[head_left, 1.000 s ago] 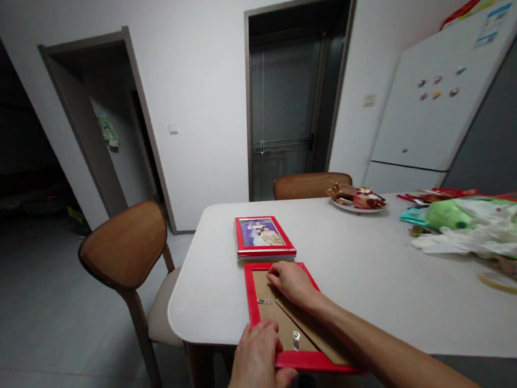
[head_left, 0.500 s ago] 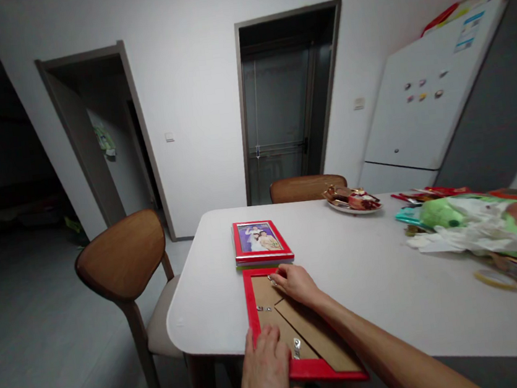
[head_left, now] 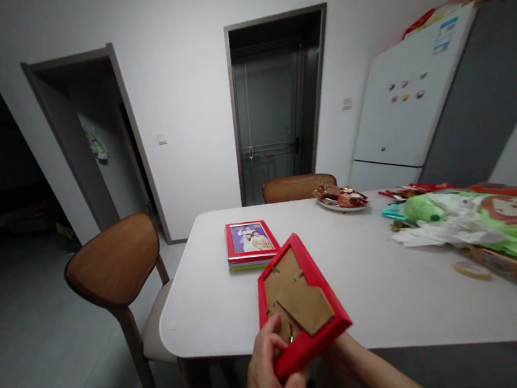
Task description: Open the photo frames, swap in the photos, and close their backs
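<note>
A red picture frame (head_left: pixel 322 286) is tilted up off the table near its front edge, its brown backing board and small metal clips facing me. My left hand (head_left: pixel 271 367) grips the lower left corner, fingers on the backing and thumb at the bottom edge. Behind the frame's lower right side is my right hand (head_left: pixel 339 353); its fingers are hidden by the frame, and only the wrist and forearm show clearly. Just beyond lies another red frame (head_left: pixel 251 258) with a photo facing up, stacked on something with a green edge.
The white table (head_left: pixel 196 301) also bears a plate of wrapped items (head_left: pixel 343 200) at the back, a tape roll (head_left: pixel 472 270), and green and white bags (head_left: pixel 489 214) at the right. A wooden chair (head_left: pixel 116 254) stands left, another behind the table.
The red frame has been lifted and tilted from lying on the table. My right hand has left its top clip and moved down behind it. The view has shifted slightly.
</note>
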Demonstrator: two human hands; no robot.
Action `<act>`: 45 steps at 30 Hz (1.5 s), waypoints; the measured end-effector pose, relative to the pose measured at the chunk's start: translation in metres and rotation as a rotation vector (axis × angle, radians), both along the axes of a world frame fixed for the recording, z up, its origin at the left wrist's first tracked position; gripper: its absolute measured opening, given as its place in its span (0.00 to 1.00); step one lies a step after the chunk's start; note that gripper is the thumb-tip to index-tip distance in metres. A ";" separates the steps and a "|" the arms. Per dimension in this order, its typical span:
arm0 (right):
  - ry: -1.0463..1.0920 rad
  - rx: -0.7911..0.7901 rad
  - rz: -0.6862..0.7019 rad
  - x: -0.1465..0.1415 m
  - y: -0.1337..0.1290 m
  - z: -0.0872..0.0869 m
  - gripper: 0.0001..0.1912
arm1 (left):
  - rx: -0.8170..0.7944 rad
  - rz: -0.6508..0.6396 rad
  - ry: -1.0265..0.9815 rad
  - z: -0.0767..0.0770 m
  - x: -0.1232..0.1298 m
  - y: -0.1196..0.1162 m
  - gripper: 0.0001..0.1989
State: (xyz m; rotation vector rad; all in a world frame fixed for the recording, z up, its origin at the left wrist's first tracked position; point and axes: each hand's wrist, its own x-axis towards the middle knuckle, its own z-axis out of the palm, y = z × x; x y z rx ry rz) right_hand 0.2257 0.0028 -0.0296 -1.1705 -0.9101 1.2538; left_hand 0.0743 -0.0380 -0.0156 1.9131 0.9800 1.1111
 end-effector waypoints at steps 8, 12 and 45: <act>0.285 0.051 -0.093 -0.037 -0.001 -0.002 0.35 | -0.165 0.121 -0.429 0.005 0.011 0.005 0.29; 0.215 0.046 -0.134 -0.009 0.004 0.005 0.41 | -0.275 0.154 -0.603 0.019 -0.013 0.026 0.40; -1.428 -0.059 -0.134 0.132 -0.001 -0.015 0.21 | 0.041 -0.028 0.577 -0.016 0.040 0.009 0.27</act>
